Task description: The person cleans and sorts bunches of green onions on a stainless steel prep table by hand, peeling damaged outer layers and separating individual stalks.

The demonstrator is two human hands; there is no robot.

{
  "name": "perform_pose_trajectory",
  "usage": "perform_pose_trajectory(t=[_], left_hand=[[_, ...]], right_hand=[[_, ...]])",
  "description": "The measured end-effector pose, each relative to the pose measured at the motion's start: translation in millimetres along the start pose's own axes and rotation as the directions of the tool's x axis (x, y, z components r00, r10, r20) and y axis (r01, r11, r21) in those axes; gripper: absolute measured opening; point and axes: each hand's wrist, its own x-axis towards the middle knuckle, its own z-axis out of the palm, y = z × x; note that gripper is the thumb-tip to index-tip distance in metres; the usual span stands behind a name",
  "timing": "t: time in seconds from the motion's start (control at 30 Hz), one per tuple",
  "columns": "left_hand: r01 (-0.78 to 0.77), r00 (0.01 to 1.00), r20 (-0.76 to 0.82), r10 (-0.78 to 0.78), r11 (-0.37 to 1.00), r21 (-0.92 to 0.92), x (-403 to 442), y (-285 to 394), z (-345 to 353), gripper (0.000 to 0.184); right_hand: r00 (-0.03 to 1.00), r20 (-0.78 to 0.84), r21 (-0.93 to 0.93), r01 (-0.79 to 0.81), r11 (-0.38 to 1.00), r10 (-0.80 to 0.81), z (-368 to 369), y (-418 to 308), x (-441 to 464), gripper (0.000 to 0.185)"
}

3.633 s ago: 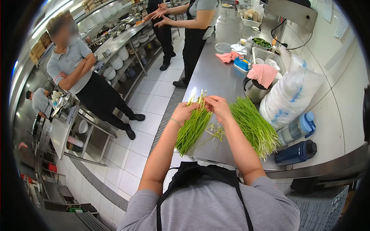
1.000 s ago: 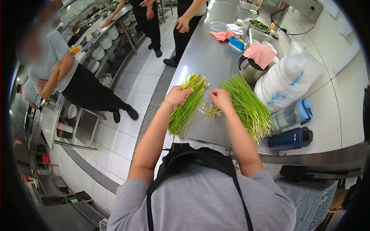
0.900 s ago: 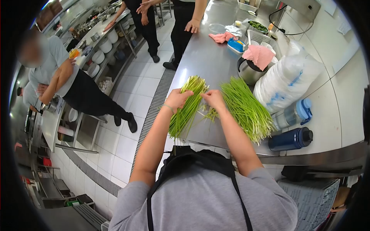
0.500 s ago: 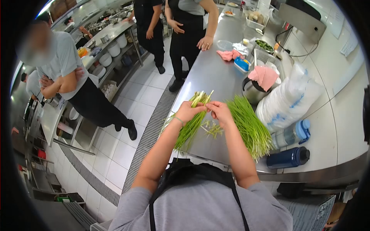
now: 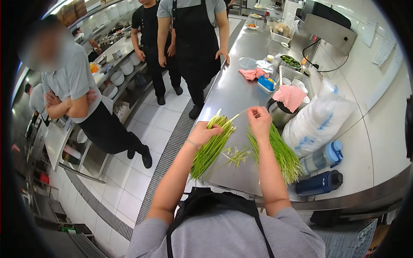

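Our left hand (image 5: 206,133) is wrapped around a bunch of long green stems (image 5: 211,152), near the pale top ends. Our right hand (image 5: 259,121) is up beside it, finger and thumb pinched on a thin pale strip (image 5: 237,115) that reaches over to the bunch. A second green pile (image 5: 279,157) lies on the table (image 5: 232,94), just below our right hand. Little scraps (image 5: 235,155) lie between the bunch and the pile.
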Motion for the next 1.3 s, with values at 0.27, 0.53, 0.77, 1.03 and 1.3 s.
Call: perform_pose_trajectory(t=[0.27,0.53,0.77,1.03,1.3], left_hand=[[-0.023,0.999,-0.039,0.033,0.971,0.238,11,-32,-29,0.014],[0.121,0.993,-0.027,-0.119,0.99,0.073,-1,-18,-42,0.015],[0.061,0.995,-0.081,-0.056,0.996,0.065,11,-32,-36,0.022],[0.054,0.997,-0.039,-0.06,0.99,-0.129,2,-34,-18,0.017],[-0.157,0.983,-0.077,0.164,0.983,0.093,24,-32,5,0.019]], right_hand=[[0.995,0.078,-0.175,-0.043,0.984,0.057,-19,33,-40,0.007],[0.635,0.74,-0.266,-0.028,0.964,0.222,-25,47,-74,0.015],[0.671,0.352,-0.001,-0.697,0.717,0.653,61,86,-48,0.018],[0.553,0.414,0.093,-0.816,0.571,0.723,66,79,-45,0.017],[0.57,0.581,0.4,-0.822,0.406,0.581,19,24,-29,0.012]])
